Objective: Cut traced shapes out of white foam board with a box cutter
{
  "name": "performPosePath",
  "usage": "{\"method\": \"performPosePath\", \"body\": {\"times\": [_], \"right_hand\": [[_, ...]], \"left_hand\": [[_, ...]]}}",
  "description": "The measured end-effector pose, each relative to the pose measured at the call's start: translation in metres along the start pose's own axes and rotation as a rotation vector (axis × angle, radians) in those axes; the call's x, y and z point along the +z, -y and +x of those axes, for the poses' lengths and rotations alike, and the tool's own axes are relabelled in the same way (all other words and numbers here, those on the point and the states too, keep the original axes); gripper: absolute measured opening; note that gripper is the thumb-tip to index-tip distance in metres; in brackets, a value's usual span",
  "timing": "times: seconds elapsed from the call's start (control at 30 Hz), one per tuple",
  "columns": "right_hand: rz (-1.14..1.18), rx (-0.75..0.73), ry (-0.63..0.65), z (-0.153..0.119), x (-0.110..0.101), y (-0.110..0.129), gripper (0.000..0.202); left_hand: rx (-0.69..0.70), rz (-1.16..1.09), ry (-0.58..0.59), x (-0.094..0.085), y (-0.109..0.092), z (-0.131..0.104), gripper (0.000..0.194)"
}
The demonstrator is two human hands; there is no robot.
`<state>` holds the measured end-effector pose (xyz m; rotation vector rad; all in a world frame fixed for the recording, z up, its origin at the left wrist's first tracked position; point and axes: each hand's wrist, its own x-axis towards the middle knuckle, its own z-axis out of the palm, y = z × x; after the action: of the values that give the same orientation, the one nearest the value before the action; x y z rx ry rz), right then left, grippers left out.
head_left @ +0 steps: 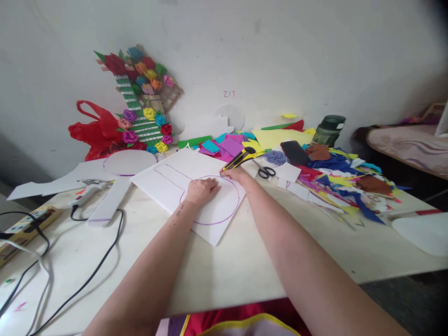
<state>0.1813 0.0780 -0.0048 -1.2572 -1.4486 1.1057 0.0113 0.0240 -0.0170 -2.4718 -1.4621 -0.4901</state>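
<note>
power strip (26,228) ran off left edge | left hand (201,190) lay flat, unclenched, on board (224,205) mid-table, hiding part of purple outline | right hand (236,174) gripped cutter (240,157) at board's far right side, blade indistinct | white card (425,232) cut off at right

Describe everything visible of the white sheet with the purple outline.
The white sheet looks like stiff card. It lies flat and aslant on the table, one corner toward the near side. Its purple outline shows a round shape with a long strip running to the upper left. The left grip rests on it, partly covering that outline; the right grip, holding a yellow cutter, is at its far right edge.
</note>
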Motion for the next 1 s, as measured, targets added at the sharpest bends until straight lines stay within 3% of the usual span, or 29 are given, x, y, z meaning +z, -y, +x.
{"method": "performPosePath", "body": {"times": [1.0], "right_hand": [[0.052,0.021,-0.048,-0.0056,-0.0019,0.0038,0.011]], "left_hand": [[-0.059,-0.019,0.006,-0.0006,-0.0003,0.0004,0.031]]}}
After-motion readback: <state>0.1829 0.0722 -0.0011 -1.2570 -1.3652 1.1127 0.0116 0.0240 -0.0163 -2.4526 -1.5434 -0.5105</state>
